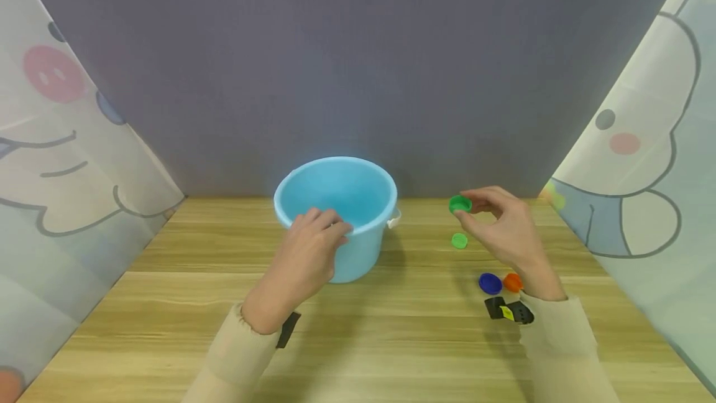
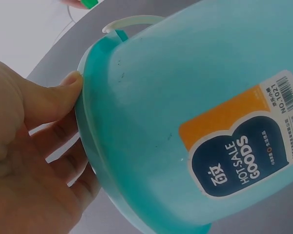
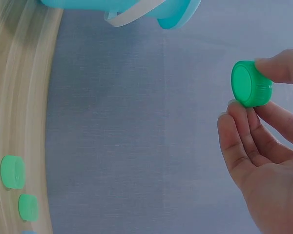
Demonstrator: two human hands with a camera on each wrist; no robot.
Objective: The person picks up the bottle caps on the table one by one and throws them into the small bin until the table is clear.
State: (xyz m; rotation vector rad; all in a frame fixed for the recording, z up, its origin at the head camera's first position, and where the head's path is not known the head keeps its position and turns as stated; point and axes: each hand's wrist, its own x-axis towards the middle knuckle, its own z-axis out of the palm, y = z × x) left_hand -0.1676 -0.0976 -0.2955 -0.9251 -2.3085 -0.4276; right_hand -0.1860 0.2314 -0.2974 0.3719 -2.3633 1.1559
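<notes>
A light blue bucket (image 1: 360,254) stands upright on the table. My left hand (image 1: 310,252) grips its near rim; in the left wrist view the thumb (image 2: 56,100) lies on the rim and the fingers reach behind it. The bucket's side (image 2: 151,107) bears an orange, dark blue and white label. Right of the bucket, my right hand (image 1: 506,222) pinches a green bottle cap (image 3: 251,84) between thumb and fingers, held above the table.
On the table (image 1: 425,341) lie a light green cap (image 1: 459,240), a dark blue cap (image 1: 490,283) and an orange cap (image 1: 512,282). Two green caps show in the right wrist view, one being a green cap (image 3: 12,172). A grey wall (image 1: 358,67) rises behind.
</notes>
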